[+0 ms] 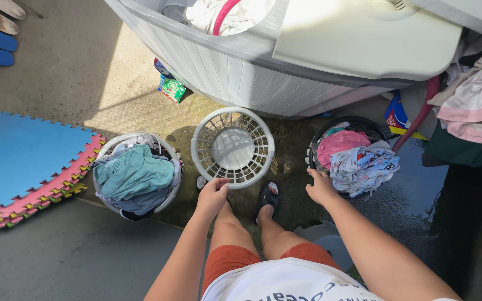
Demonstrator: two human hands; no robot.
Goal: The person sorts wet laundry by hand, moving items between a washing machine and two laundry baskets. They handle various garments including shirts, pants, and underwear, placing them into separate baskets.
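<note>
Gripping white basket, dark basket

We see a green detergent sachet lying on the concrete at upper left of centre beside a small blue packet, and a blue, red and yellow detergent pouch at upper right.

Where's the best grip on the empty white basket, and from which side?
Probably the near rim of the empty white basket. It stands upright and open with nothing inside, so its rolled lip is exposed all round. The left hand is already at that near edge; coming from the person's side, over the top, avoids the washing machine behind and the full baskets either side.
</note>
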